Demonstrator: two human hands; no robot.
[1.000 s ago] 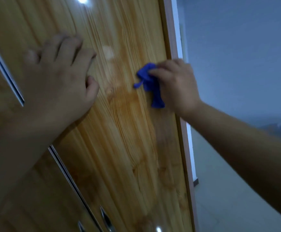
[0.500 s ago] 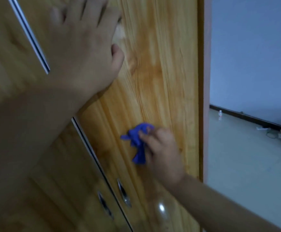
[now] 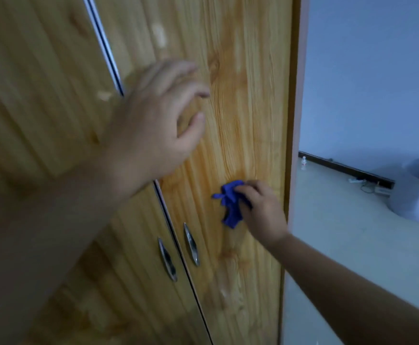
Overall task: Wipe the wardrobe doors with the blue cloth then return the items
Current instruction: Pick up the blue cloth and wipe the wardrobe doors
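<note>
Blue cloth point(image 3: 230, 204) lower than before on door point(image 3: 248, 108), left hand point(image 3: 151, 130) lifted off.

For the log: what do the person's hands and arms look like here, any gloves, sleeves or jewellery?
Both are bare. The left hand and right hand wear no gloves, and no rings or watch show. Both forearms are uncovered as far as the frame edge, with no sleeve in view. The left hand is blurred, so small details on it cannot be ruled out.

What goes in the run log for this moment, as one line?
stage: wiping right wooden wardrobe door | right hand: presses crumpled blue cloth on it | left hand: open, near door
</note>
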